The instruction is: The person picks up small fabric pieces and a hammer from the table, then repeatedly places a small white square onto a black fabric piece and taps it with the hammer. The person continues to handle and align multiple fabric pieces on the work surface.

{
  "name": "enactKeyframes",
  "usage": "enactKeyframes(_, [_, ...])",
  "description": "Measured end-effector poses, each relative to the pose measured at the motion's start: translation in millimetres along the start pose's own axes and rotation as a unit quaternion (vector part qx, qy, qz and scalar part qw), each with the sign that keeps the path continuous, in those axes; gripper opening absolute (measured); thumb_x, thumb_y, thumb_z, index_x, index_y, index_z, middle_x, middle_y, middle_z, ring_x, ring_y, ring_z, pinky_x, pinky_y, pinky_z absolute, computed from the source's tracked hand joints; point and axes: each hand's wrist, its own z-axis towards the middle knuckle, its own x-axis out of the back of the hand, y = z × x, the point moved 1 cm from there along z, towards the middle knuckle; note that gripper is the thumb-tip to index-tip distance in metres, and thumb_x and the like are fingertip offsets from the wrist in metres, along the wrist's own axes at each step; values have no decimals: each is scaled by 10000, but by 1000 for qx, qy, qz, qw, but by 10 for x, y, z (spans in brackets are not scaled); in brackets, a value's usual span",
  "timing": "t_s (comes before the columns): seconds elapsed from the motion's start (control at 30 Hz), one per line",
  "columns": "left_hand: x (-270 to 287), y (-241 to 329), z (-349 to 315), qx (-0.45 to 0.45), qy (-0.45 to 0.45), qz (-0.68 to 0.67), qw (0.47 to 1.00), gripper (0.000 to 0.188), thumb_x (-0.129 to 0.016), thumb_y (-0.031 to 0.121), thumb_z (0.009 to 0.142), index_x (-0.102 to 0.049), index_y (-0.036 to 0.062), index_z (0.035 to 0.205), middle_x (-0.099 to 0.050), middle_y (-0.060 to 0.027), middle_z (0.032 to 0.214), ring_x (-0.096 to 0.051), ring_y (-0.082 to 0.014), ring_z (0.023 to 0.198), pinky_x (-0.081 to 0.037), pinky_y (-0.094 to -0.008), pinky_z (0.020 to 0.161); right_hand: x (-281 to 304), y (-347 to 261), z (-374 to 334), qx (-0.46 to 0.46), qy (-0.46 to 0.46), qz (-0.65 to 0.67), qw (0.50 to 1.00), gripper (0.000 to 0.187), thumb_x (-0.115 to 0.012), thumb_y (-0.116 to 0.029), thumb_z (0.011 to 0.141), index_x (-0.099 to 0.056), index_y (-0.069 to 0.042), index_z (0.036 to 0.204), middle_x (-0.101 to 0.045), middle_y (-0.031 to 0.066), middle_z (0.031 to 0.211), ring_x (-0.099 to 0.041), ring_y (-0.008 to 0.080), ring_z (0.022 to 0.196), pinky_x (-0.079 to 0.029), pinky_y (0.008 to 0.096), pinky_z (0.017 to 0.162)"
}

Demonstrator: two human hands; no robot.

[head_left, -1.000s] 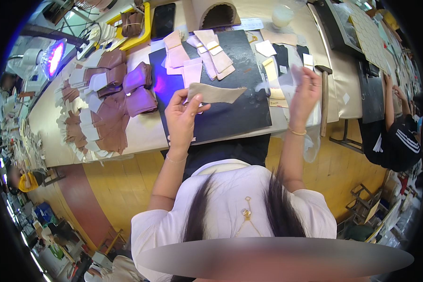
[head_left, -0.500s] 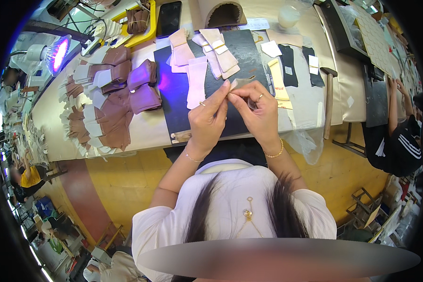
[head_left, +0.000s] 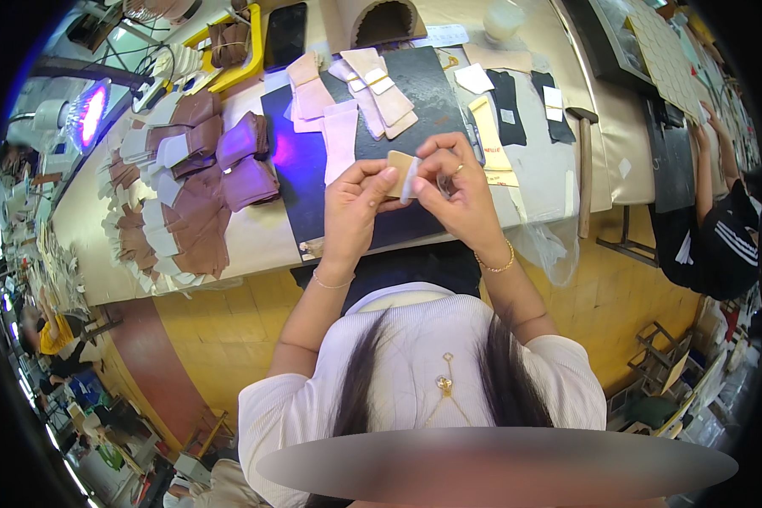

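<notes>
Over the near part of a black board (head_left: 300,182), my left hand (head_left: 354,203) grips a small tan piece (head_left: 400,162), perhaps leather, between thumb and fingers. At the right edge of that piece stands a whitish thin strip (head_left: 410,181). My right hand (head_left: 455,190) pinches at this strip with its fingers curled in; the exact fingertip contact is partly hidden. Just beyond my hands, pale pink pieces (head_left: 340,140) lie on the board. Banded pink bundles (head_left: 311,89) rest farther back on it.
Brown piece stacks (head_left: 199,203) and dark purplish bundles (head_left: 250,182) cover the table's left. At right lie a yellow strip (head_left: 488,135), black pieces (head_left: 506,106) and a hammer (head_left: 584,161). A phone (head_left: 286,35), yellow tray (head_left: 250,63) and lit lamp (head_left: 89,114) stand farther back.
My hands were pressed together at the fingertips; now they are apart and lower. The tan piece has turned to show its flat face, and the whitish strip shows at its edge.
</notes>
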Motion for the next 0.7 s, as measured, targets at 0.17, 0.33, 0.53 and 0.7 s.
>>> enactKeyframes(0.17, [155, -122, 64, 35, 20, -93, 995, 124, -569, 122, 970, -537, 28, 1044, -681, -128, 956, -718, -228, 803, -632, -359, 688, 511, 62, -202, -98, 39, 396, 912, 154, -641, -162, 858, -502, -95, 856, -545, 51, 754, -513, 124, 708, -428, 267, 611])
enactKeyframes(0.33, [295, -254, 107, 49, 31, -95, 994, 87, -557, 116, 974, -509, 61, 1021, -672, -99, 918, -701, -197, 763, -627, -402, 719, 1612, 251, -789, -1, 269, 461, 846, 119, -534, -163, 832, -456, -99, 768, -372, 4, 618, -326, 119, 591, -319, 264, 550])
enactKeyframes(0.53, [260, -360, 36, 7, 73, 179, 981, 235, -566, 35, 938, -485, 6, 1157, -607, -85, 892, -635, -128, 793, -616, -335, 724, 1650, 1285, -2130, -57, 446, 377, 809, 100, -486, -155, 818, -466, -85, 750, -406, 33, 682, -332, 130, 627, -321, 278, 642])
enactKeyframes(0.7, [200, -295, 7, 59, 33, 318, 946, 362, -563, 21, 921, -481, -24, 1271, -616, -144, 1016, -670, -157, 798, -592, -262, 631, 1742, 2052, -2275, -340, 419, 72, 839, 253, -438, -114, 869, -596, 8, 1024, -593, 129, 972, -511, 234, 888, -406, 312, 845])
